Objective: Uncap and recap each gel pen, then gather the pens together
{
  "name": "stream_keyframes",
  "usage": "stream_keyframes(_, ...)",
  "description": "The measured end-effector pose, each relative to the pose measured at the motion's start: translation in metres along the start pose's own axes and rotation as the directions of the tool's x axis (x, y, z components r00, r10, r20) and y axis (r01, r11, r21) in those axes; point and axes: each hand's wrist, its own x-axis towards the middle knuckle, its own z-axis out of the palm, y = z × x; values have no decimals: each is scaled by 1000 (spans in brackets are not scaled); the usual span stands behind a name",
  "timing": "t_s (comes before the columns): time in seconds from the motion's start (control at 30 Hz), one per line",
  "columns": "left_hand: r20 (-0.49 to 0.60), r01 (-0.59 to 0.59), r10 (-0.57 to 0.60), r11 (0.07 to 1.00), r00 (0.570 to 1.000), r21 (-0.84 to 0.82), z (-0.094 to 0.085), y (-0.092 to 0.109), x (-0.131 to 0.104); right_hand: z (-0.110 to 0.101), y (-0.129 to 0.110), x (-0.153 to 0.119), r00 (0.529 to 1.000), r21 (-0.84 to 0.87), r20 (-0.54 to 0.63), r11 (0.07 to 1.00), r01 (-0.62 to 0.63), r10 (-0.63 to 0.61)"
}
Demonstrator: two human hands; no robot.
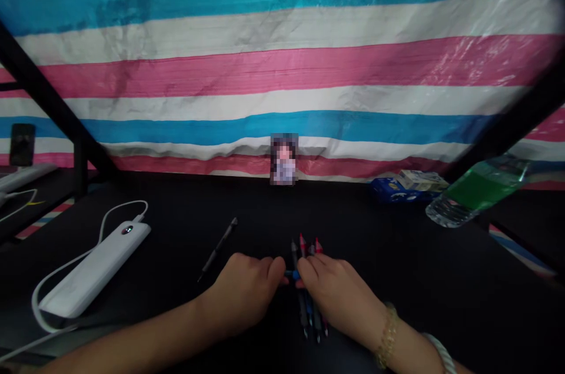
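Observation:
Fingers curled in, my left hand [249,288] grips one end of a thin blue piece [293,274] that spans the small gap to the other hand. What the blue piece is, I cannot tell. My right hand [338,288] is closed over a bunch of pens [303,318], its fingertips at the blue piece. Several pens lie side by side, pointing away from me, some with red tips and some with dark grey ones. Their middles are partly hidden by the right hand. A single dark pen [218,247] lies apart, beyond the left hand.
A white power bank [97,271] with a white cable [66,268] lies left on the black desk [176,203]. At the back right are a blue packet [391,190] and a tilted bottle of green liquid [477,191]. A small blurred picture [283,162] stands against the striped sheet [282,73].

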Motion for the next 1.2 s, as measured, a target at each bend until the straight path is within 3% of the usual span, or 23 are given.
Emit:
stream_keyframes(0.1, 46, 46, -40, 987, 998, -151, -8, -3, -3, 1, 0, 1, 995, -76, -72, 995, 63, -69)
stream_keyframes(0.2, 87, 89, -56, 894, 995, -439, -12, -7, -4, 1, 6, 0, 972, -117, -172, 984, 138, -157)
stream_keyframes(0.3, 32, 84, -80, 814, 996, -574, -7, -11, -3, -5, 16, -2, 948, -25, -285, 989, 143, -144)
stream_keyframes(0.37, -109, 59, -123, 883, 986, -465, 1, -14, -1, -9, 21, -3, 958, 217, -286, 975, 50, 14)
stream_keyframes(0.43, -281, 21, -98, 964, 955, -265, 10, -17, 0, -12, 24, -3, 968, 439, -186, 896, -72, 169)
stream_keyframes(0.5, -399, -15, -30, 994, 916, -110, 18, -21, 0, -12, 26, -2, 964, 553, -77, 815, -170, 254)
stream_keyframes(0.57, -447, -43, 19, 998, 895, -42, 21, -23, 0, -9, 26, 0, 955, 621, -21, 753, -219, 295)
stream_keyframes(0.67, -463, -63, 50, 998, 885, -13, 21, -26, 0, -7, 26, 3, 944, 692, -6, 683, -234, 330)
stream_keyframes(0.77, -484, -71, 62, 997, 873, 1, 19, -26, 0, -8, 25, 3, 946, 698, 11, 675, -239, 323)
stream_keyframes(0.87, -465, -70, 60, 998, 883, -4, 19, -26, -1, -10, 25, 2, 956, 688, 27, 688, -230, 293)
stream_keyframes(1.03, -414, -45, 21, 998, 910, -47, 19, -25, -3, -9, 27, 2, 938, 763, 82, 585, -276, 336)
stream_keyframes(1.2, -407, -52, 2, 992, 913, -112, 18, -23, -4, -10, 28, 3, 933, 757, 98, 583, -296, 346)
